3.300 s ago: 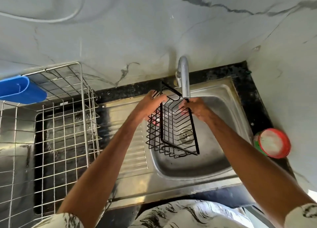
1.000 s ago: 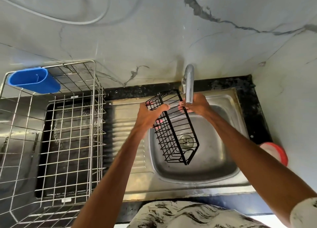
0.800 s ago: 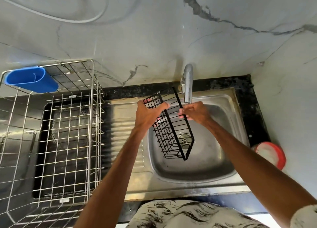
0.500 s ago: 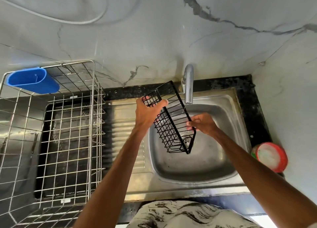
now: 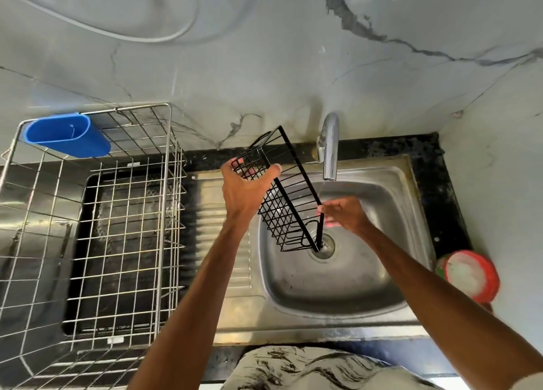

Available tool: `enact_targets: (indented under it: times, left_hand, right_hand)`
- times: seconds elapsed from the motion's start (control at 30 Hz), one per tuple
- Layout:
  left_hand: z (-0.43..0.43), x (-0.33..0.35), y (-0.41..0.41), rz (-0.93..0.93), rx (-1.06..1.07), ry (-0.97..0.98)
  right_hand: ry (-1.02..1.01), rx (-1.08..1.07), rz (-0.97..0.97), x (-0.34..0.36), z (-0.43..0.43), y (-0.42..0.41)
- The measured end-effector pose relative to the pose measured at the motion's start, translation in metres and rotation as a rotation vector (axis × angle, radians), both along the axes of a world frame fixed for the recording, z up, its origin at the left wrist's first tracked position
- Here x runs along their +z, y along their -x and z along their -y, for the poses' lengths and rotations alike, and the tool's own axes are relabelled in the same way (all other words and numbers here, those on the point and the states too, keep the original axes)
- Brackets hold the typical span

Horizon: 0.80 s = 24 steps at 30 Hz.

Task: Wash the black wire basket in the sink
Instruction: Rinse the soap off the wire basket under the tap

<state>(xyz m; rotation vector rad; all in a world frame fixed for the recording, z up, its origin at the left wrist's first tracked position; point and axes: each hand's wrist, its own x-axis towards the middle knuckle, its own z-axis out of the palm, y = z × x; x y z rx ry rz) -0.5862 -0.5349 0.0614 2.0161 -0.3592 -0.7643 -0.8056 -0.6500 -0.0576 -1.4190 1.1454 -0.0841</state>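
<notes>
The black wire basket (image 5: pixel 282 210) hangs tilted over the steel sink (image 5: pixel 390 286), its long side running from upper left down to the drain. My left hand (image 5: pixel 245 187) grips its upper end, fingers through the wires and thumb on the rim. My right hand (image 5: pixel 342 213) pinches the black bar at its lower corner. A thin stream of water falls from the chrome tap (image 5: pixel 329 151) onto my right hand and that corner.
A steel wire dish rack (image 5: pixel 97 242) fills the left, with a blue plastic holder (image 5: pixel 67 135) on its far rim. A ribbed draining board lies between rack and sink. A red-rimmed tub (image 5: pixel 471 275) sits on the black counter at right. The marble wall stands behind.
The basket has been turned from lying across both hands to hanging steeply. My right hand slid from its top edge under the tap down to the lower corner. My left hand kept its hold.
</notes>
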Motion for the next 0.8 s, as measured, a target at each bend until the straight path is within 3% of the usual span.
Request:
enact_targets:
  times: [0.1,0.33,0.43,0.63,0.8]
  left_hand:
    - [0.000,0.002,0.001,0.001,-0.020,0.008]
    - [0.003,0.006,0.009,0.029,-0.113,-0.012]
    - [0.002,0.006,0.007,-0.005,-0.091,-0.034]
    - [-0.002,0.001,0.012,-0.019,-0.111,-0.077]
    - [0.007,0.002,0.025,-0.060,-0.213,-0.155]
  right_hand:
    - [0.025,-0.052,0.010,-0.006,-0.001,0.006]
    - [0.222,0.080,0.116,0.027,0.012,-0.022]
    - [0.135,0.060,0.137,0.018,0.011,-0.011]
    - [-0.055,0.115,-0.045,-0.004,0.005,0.021]
    - [0.144,0.121,0.032,0.035,0.025,-0.015]
